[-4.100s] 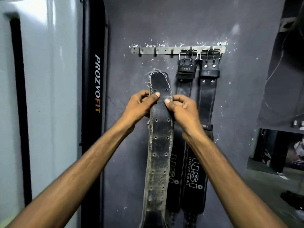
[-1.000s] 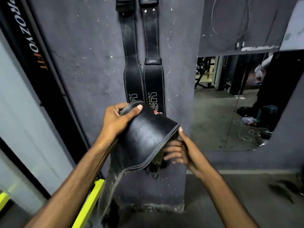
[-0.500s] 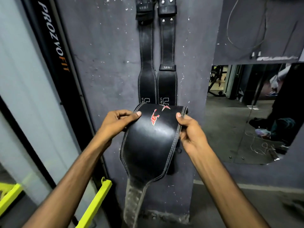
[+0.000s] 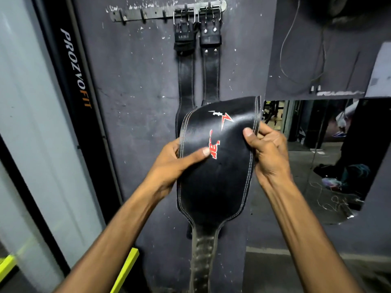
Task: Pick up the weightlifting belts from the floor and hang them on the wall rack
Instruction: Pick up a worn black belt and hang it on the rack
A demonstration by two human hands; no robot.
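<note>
1. At twelve o'clock on the grey wall, the wall rack [image 4: 148, 14] already carries two black USI belts [image 4: 186, 81] by their buckles. The bare hooks [image 4: 123, 17] sit toward eleven o'clock.
2. Dead centre, a red-logo leather belt [image 4: 215, 182] is held up in front of those two, its punched strap hanging toward six o'clock.
3. The left hand [image 4: 169, 166] pinches its left edge, thumb across the face. The right hand [image 4: 268, 153] pinches the right edge, fingers [image 4: 273, 135] curled behind.
4. I'd judge this one not yet hooked, and I cannot see its buckle end.
</note>
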